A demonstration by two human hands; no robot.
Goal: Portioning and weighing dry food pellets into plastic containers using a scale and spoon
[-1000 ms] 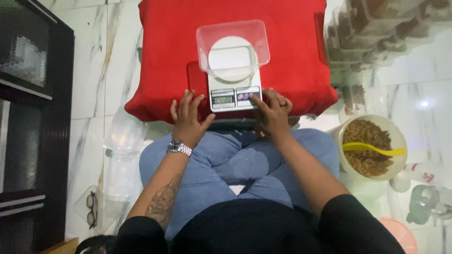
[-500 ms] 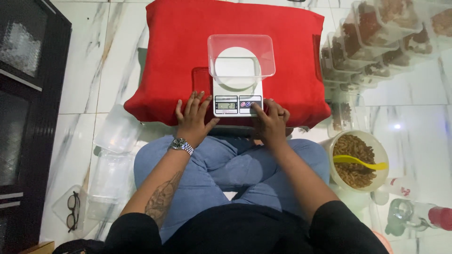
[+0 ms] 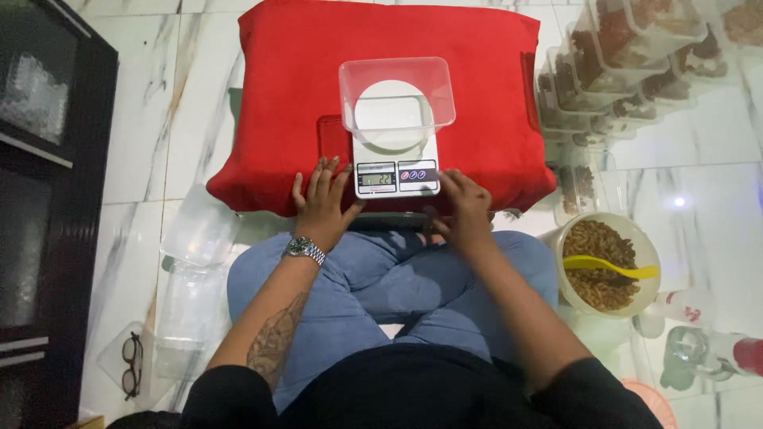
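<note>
A white digital kitchen scale (image 3: 396, 168) lies on a red cushion (image 3: 286, 95) in front of my crossed legs. An empty clear plastic container (image 3: 397, 91) stands on the scale's round platform. My left hand (image 3: 322, 202), with a wristwatch, rests flat on the cushion, fingers apart, just left of the scale's display. My right hand (image 3: 463, 208) sits at the scale's lower right corner, fingertips touching its edge near the buttons. Neither hand holds anything.
A bowl of brown snack pieces (image 3: 600, 266) with a yellow spoon (image 3: 608, 266) sits on the floor at my right. Filled clear containers (image 3: 636, 48) are stacked at upper right. Empty containers (image 3: 195, 234) and eyeglasses (image 3: 131, 365) lie left. A dark cabinet (image 3: 40, 199) stands far left.
The view has shifted down and closer, so the cushion and scale appear lower. My right hand slid slightly right along the scale's front corner. My left hand stays beside the display.
</note>
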